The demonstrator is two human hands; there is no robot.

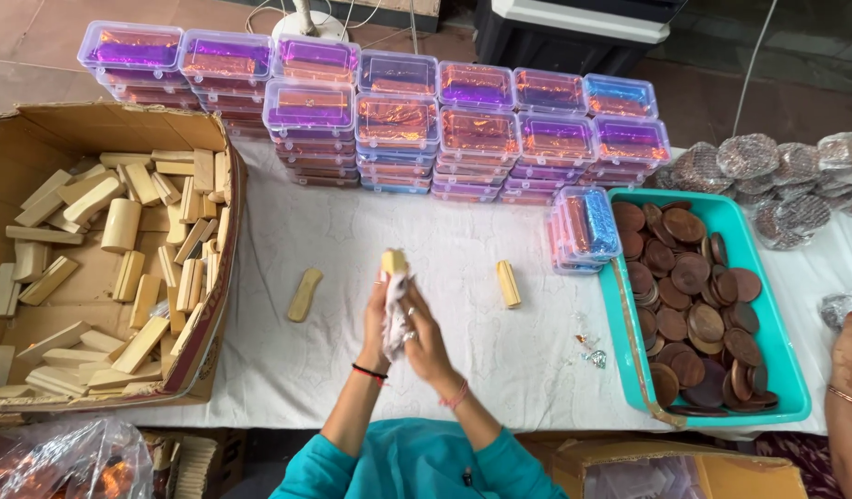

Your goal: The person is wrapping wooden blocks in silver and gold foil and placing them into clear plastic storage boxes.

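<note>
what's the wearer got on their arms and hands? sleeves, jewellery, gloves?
No gloves: both hands are bare. The left hand has a thin black band with a bit of red at the wrist. The right hand has a pink thread band at the wrist and what looks like a ring on one finger. Teal sleeves cover the upper arms; the forearms are uncovered.

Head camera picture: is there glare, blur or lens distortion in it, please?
Head view: soft, even light with faint shadows; glare shines on the stacked clear boxes; both hands, closed around a pale wooden piece and a cloth, look slightly soft; the cardboard box bows outward near the edge, a wide-angle effect.
</note>
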